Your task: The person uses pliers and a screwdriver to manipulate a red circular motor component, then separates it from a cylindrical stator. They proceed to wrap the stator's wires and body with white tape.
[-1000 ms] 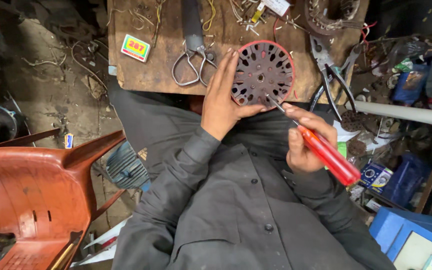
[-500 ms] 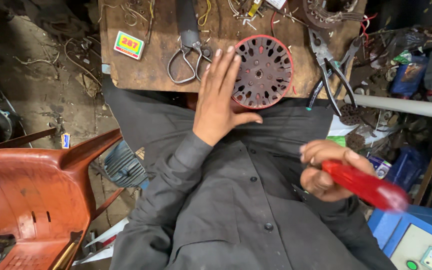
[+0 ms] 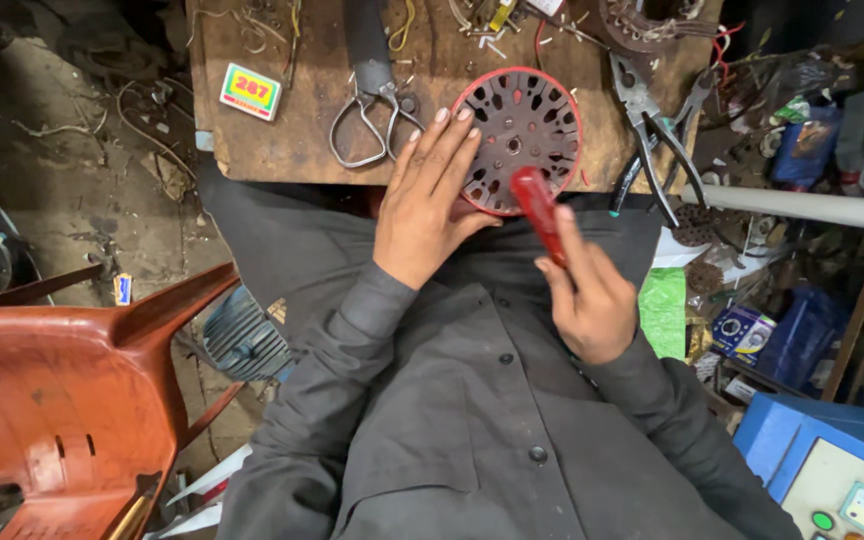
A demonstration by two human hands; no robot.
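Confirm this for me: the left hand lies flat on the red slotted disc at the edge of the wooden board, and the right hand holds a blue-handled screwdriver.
Not quite. The head view shows the screwdriver in the right hand has a red handle, not blue. The rest stands: the left hand lies flat on the red slotted disc at the edge of the wooden board.
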